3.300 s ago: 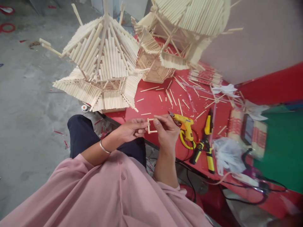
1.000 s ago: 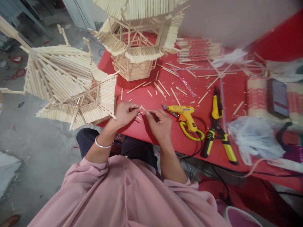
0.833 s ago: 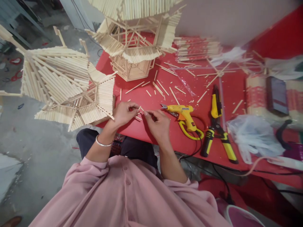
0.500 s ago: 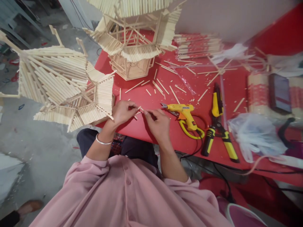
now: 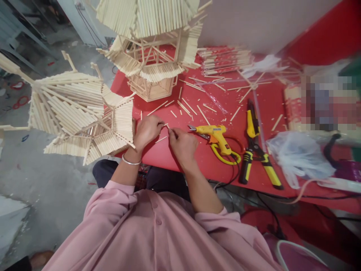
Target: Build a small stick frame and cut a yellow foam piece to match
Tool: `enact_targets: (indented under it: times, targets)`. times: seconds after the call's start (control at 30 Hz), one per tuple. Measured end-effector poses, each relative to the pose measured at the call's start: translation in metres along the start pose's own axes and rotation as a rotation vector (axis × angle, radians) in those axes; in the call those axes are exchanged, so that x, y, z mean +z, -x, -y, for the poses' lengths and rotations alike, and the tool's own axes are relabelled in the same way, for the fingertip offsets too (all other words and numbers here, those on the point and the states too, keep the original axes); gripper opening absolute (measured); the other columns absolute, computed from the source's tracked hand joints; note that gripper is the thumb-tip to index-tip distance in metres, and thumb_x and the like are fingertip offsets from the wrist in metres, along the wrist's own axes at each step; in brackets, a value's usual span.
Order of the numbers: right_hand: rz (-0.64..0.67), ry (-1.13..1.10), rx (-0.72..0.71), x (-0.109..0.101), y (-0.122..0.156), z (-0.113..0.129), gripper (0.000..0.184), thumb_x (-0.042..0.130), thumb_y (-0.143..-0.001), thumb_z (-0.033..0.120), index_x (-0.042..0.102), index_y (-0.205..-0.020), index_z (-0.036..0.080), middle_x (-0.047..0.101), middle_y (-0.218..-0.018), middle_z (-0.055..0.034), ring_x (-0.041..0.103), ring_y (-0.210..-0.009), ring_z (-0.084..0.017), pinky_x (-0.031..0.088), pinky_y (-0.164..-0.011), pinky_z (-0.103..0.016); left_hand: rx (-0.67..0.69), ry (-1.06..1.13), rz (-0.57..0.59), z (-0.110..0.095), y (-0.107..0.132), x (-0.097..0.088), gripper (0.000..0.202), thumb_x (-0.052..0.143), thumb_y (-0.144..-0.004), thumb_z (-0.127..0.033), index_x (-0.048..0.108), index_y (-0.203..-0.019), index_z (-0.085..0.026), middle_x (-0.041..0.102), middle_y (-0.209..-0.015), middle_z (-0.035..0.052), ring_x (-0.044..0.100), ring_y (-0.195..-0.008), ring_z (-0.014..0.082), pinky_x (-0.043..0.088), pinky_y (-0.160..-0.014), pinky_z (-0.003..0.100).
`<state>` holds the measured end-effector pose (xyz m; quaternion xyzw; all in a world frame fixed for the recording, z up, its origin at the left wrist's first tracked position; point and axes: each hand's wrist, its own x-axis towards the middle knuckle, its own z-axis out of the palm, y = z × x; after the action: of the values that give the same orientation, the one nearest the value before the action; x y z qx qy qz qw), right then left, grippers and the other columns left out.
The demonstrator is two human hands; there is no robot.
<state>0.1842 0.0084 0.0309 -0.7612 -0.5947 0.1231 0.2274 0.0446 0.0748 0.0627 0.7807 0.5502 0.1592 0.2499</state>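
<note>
Over the front of the red table, my left hand [image 5: 149, 130] and my right hand [image 5: 182, 146] are close together, each closed in a pinch. A short thin wooden stick [image 5: 166, 125] shows between their fingertips, one end toward each hand. Another loose wooden stick [image 5: 161, 139] lies on the table just below them. Left of my left hand stands a wooden stick model [image 5: 118, 116] with slatted roof panels. To the right of my right hand lies a yellow glue gun [image 5: 217, 136], its nozzle pointing toward that hand.
A taller stick model [image 5: 152, 75] stands behind my hands. Yellow-black pliers [image 5: 255, 154] lie right of the glue gun. Bundled sticks [image 5: 225, 60], scattered pieces and a clear plastic bag [image 5: 299, 154] cover parts of the red table [image 5: 166, 157]. A cable hangs over the front edge.
Both hands stay pinched around the short stick, with slight finger shifts. The loose stick below them shows more fully. The whole view has shifted a little.
</note>
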Motion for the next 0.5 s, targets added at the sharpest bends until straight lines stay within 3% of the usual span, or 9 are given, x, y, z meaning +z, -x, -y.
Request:
enact_targets:
  times: [0.17,0.5]
  targets:
    - [0.005,0.033,-0.031,0.0042,0.0013,-0.0004,0.038,0.047,-0.099,0.043,0.077,-0.102,0.021,0.077,-0.089,-0.0113,0.065,-0.072,-0.020,0.026,-0.061,-0.031,0.020,-0.046,0.020,0.0029,-0.0007,0.0043,0.026,0.053,-0.091,-0.022,0.077,-0.084,-0.017,0.072,-0.092,0.0099,0.063,-0.089,0.0224,0.047,-0.081,0.033]
    - [-0.031,0.006,-0.065,0.0069,0.0015,-0.0049,0.039,0.048,-0.098,0.044,0.076,-0.106,0.019,0.077,-0.093,-0.0121,0.065,-0.077,-0.022,0.031,-0.065,-0.031,0.015,0.000,-0.014,0.0076,0.0048,0.0058,0.025,0.053,-0.092,-0.022,0.078,-0.098,-0.020,0.069,-0.102,0.0071,0.064,-0.092,0.0209,0.049,-0.085,0.032]
